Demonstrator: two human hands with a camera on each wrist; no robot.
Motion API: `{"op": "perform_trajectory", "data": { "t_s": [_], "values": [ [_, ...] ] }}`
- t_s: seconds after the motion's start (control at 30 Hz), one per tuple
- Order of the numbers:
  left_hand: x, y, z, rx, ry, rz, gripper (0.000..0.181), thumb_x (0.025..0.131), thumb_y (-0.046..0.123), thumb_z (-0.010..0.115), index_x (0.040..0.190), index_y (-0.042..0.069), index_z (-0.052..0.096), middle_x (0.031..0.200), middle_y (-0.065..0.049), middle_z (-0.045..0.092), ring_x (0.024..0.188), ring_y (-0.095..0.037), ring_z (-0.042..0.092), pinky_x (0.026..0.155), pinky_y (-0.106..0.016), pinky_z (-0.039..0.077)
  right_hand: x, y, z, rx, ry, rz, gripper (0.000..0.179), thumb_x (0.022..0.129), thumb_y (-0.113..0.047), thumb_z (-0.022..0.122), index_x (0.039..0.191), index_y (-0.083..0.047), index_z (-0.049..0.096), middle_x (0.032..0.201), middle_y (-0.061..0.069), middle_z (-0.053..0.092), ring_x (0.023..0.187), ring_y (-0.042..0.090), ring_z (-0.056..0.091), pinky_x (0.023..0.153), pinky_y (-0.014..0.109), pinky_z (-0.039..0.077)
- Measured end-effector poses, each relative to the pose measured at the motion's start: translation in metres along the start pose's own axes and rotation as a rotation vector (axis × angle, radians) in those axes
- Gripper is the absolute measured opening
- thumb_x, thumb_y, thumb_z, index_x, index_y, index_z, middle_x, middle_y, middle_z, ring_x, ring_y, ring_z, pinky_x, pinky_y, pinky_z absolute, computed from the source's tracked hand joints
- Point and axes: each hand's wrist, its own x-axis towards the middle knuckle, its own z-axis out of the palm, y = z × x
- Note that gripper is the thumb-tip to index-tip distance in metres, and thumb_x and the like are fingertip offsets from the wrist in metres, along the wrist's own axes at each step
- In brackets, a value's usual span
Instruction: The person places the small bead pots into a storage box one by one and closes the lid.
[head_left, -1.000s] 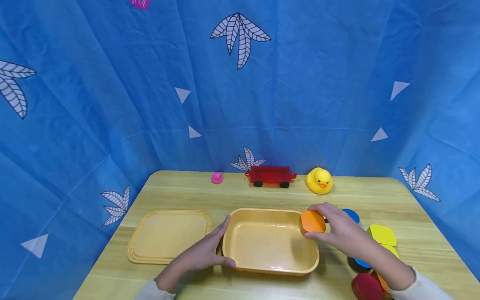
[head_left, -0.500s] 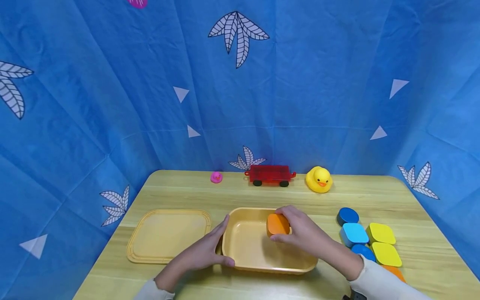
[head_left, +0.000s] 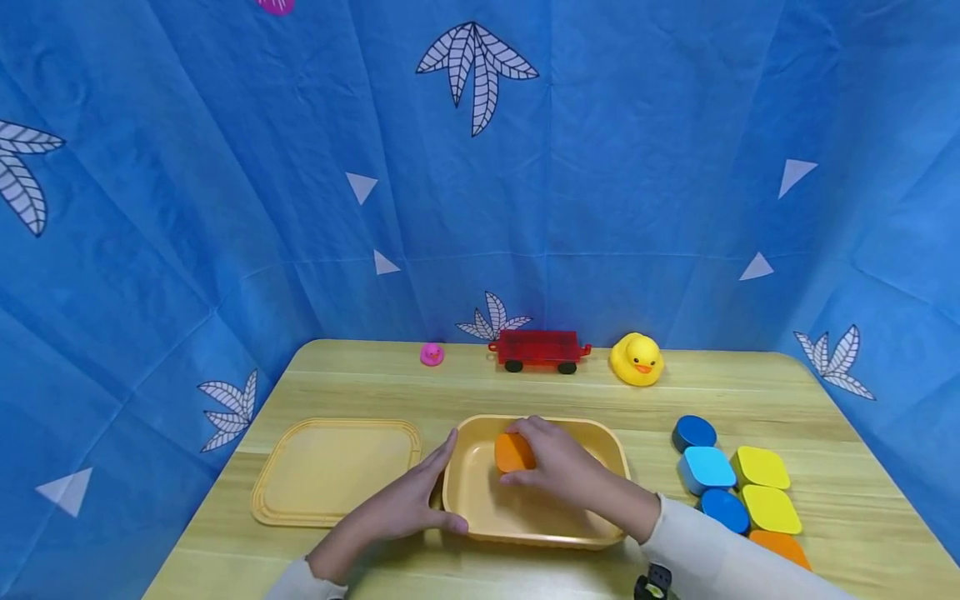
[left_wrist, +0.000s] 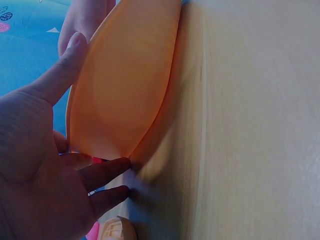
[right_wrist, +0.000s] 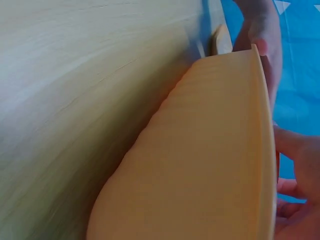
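1. We see the right hand (head_left: 558,467) gripping a rounded-square orange block (head_left: 513,452), pinched between thumb and fingers.
2. That block is within the walls of a deep, beige, rounded-rectangular plastic box (head_left: 540,540), a little left of its middle; we cannot quite tell whether it touches the floor.
3. Our left hand (head_left: 401,506) is spread against the box's left end, thumb and fingers extended along the wall (a bracing touch, not a curled grip).
4. Just left of that hand we have a flat, beige, rounded-rectangular plastic panel (head_left: 337,471) on the pale wood-grain table (head_left: 465,575).
5. To the right we find two round dark-blue blocks (head_left: 693,432), a rounded-square light-blue block (head_left: 707,468), two rounded-square yellow blocks (head_left: 762,467) and a partly hidden second orange block (head_left: 780,546).
6. Along the back we have a small pink toy duck (head_left: 432,354), a translucent red toy wagon (head_left: 538,348) and a larger yellow toy duck (head_left: 636,359).
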Motion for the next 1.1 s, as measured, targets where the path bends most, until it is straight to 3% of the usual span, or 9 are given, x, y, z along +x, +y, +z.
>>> {"op": "perform_trajectory", "data": {
  "t_s": [0.27, 0.7, 1.1],
  "values": [
    [-0.001, 0.001, 0.000, 0.007, -0.006, 0.010, 0.126, 0.081, 0.055, 0.083, 0.167, 0.014, 0.001, 0.173, -0.010, 0.008, 0.155, -0.035, 0.023, 0.122, -0.058, 0.028, 0.017, -0.007, 0.021, -0.029, -0.020, -0.001, 0.064, 0.079, -0.031, 0.092, 0.125, 0.002, 0.064, 0.114, 0.012, 0.069, 0.097, 0.024, 0.062, 0.091, 0.045, 0.055],
    [-0.001, 0.000, 0.000, 0.016, -0.012, -0.007, 0.122, 0.084, 0.051, 0.082, 0.167, 0.019, -0.002, 0.173, -0.010, 0.008, 0.155, -0.036, 0.022, 0.122, -0.059, 0.027, 0.034, -0.018, 0.038, -0.094, -0.030, 0.022, 0.060, 0.078, -0.037, 0.092, 0.121, -0.004, 0.065, 0.090, 0.000, 0.061, 0.078, 0.016, 0.054, 0.071, 0.031, 0.050],
    [0.000, -0.003, 0.000, 0.016, -0.010, -0.016, 0.123, 0.083, 0.054, 0.081, 0.168, 0.022, -0.002, 0.173, -0.005, 0.007, 0.156, -0.035, 0.021, 0.122, -0.058, 0.027, 0.039, -0.020, 0.049, -0.125, -0.026, 0.086, 0.067, 0.078, -0.046, 0.089, 0.125, -0.006, 0.063, 0.099, 0.002, 0.063, 0.081, 0.017, 0.056, 0.076, 0.035, 0.055]
  ]
}}
